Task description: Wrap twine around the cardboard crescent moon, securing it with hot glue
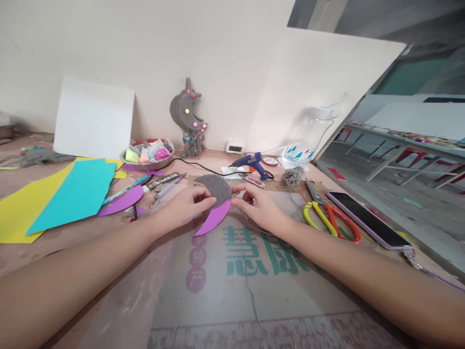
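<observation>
White wall (145, 43) is standing behind pinkish table (22, 255). Left hand (183, 206) is pinching purple card crescent (215, 219), partly wrapped in grey yarn (218, 189), between hands; right hand (263, 203) is curling beside it, grip I cannot tell.

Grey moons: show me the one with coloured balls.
The wall moon, dotted with pink balls; the part-purple moon in the left hand shows none.

The left grip (185, 207) is closed in a pinch, its thumb (205, 203) pointing inward below a curled index finger (199, 192). Near it, the right grip (264, 207) faces it, fingers bent; whether their tips meet is unclear. From each grip, the left forearm (98, 261) and right forearm (348, 271) slant outward, bare.
</observation>
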A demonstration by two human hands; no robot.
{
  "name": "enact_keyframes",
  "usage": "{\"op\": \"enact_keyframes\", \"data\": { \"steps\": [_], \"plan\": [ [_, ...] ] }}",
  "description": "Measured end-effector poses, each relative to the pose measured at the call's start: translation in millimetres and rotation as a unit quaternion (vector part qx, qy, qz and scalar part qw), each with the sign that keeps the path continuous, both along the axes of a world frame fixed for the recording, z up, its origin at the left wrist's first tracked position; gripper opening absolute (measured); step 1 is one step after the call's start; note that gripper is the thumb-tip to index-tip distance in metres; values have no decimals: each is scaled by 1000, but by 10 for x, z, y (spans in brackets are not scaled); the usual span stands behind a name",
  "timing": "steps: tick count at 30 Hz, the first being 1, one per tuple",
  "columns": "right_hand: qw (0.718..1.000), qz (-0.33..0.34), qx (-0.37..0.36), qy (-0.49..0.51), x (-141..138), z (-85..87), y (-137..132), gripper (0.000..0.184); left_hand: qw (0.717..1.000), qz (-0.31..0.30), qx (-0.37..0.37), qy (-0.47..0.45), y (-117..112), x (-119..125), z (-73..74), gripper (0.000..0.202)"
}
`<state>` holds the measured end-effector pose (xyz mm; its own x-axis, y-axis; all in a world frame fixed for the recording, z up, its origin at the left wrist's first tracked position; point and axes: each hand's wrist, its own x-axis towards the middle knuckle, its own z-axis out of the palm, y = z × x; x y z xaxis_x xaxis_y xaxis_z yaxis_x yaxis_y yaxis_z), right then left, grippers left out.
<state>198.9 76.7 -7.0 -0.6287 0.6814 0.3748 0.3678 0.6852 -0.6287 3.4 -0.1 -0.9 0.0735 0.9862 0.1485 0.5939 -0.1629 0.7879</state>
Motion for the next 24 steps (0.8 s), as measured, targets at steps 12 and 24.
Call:
{"op": "enact_keyframes", "data": {
  "steps": [12, 24],
  "plan": [
    [998, -2, -41, 46, 12, -14, 41, 19, 997, -36, -59, -46, 13, -11, -31, 28],
    [997, -23, -35, 58, 13, 0, 42, 16, 994, -59, -73, -58, 12, -26, -46, 28]
  ]
}}
